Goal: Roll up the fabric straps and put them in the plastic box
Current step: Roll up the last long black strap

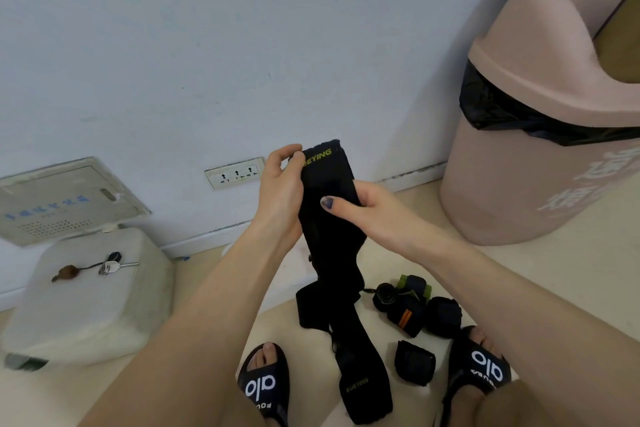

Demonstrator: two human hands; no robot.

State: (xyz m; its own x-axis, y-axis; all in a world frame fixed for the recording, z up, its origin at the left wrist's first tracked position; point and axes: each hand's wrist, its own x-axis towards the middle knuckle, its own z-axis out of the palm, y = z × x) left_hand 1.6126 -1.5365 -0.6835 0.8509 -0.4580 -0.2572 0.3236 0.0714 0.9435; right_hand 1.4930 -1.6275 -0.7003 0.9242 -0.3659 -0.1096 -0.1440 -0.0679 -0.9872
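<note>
Pale blue wall [173, 45] and beige floor [519, 270] frame the work area; a three-gang wall socket [234, 173] sits low on the wall, and a pink swing-lid bin [540, 149] with a black liner stands at the right.

Held item: one long black fabric strap [329, 218], marked in yellow-green lettering near its top edge, hangs upright between both hands. The left hand [280, 191] pinches the top left corner, its fingers [287, 152] curled over the edge. The right hand [367, 208] grips the strap lower down from the right side, thumb pressed flat on the front face. The lower end trails down to the floor between the two black sandals [263, 381].

Other straps: several already-rolled straps [415, 308] lie together on the floor near the right foot, with one more roll [414, 362] just in front of them.

Container: a white plastic box [90, 295] rests lid-up on the floor at the left, well apart from the straps. A set of keys [110, 263] lies on its lid. Whether this is the target box cannot be confirmed.

Step in hand, as judged: the strap is stretched out and aligned for rolling; no turn has been wound at the top yet.

Next move calls for: folding the top edge over tightly, then winding downward under even tension while the lower hand feeds the slack. The box lid, closed and carrying the keys, would need clearing and opening before any roll goes in.
</note>
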